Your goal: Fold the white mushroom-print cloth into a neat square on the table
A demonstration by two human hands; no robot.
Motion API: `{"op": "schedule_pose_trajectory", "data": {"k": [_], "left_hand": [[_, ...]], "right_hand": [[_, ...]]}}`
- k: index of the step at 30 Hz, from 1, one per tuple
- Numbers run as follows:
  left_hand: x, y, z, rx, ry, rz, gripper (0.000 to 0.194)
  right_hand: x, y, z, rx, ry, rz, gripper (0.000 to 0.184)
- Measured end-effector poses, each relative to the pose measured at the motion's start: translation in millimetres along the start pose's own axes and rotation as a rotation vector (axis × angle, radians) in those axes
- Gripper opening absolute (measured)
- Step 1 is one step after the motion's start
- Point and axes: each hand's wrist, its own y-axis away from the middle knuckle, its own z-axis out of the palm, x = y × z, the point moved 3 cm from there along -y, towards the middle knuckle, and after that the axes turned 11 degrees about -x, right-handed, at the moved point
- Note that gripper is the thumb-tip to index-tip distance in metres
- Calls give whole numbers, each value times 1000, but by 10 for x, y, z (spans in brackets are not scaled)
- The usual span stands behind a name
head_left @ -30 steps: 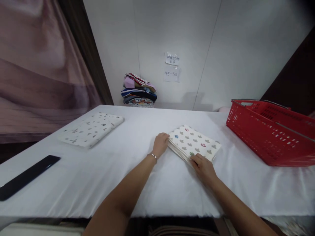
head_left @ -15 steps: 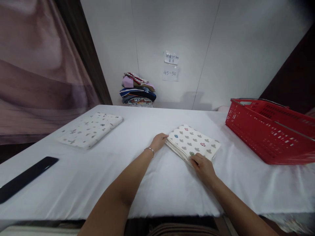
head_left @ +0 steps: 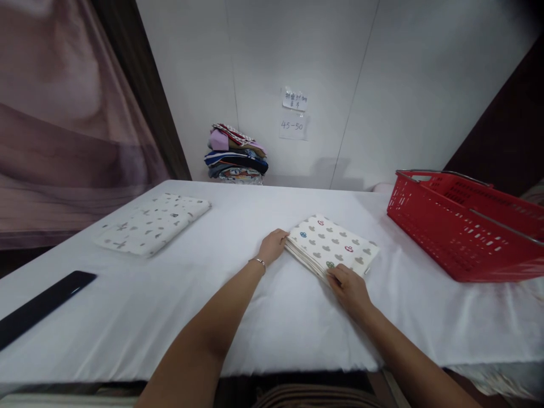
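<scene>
Red perforated plastic basket's sitting toward the white-draped desk's right edge, can't really see inside. Left hand and right hand are gripping the folded cream grey-printed cloth's near side, mid-desk.

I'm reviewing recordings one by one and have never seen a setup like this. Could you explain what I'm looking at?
There's no machine here: these are a person's bare left hand and right hand, seen by a camera worn on the head, looking forward and down. On the white-covered table they hold a folded cloth with grey motifs, left hand at its left corner, right hand at its near edge. To the left lie another folded cloth and a flat black object; a red basket stands to the right.
</scene>
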Motion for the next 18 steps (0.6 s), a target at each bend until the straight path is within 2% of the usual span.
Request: {"op": "schedule_pose_trajectory", "data": {"k": [6,11,18], "left_hand": [[79,-23,-58,-47,25,-5,25],[73,-51,-14,52,18,3,22],[-33,-28,88,133,110,-122,20]], "right_hand": [[-14,3,-14,3,-18,-6,19],[-23,20,-26,27,-30,-22,18],[-26,34,9,28,43,-93,23]]}}
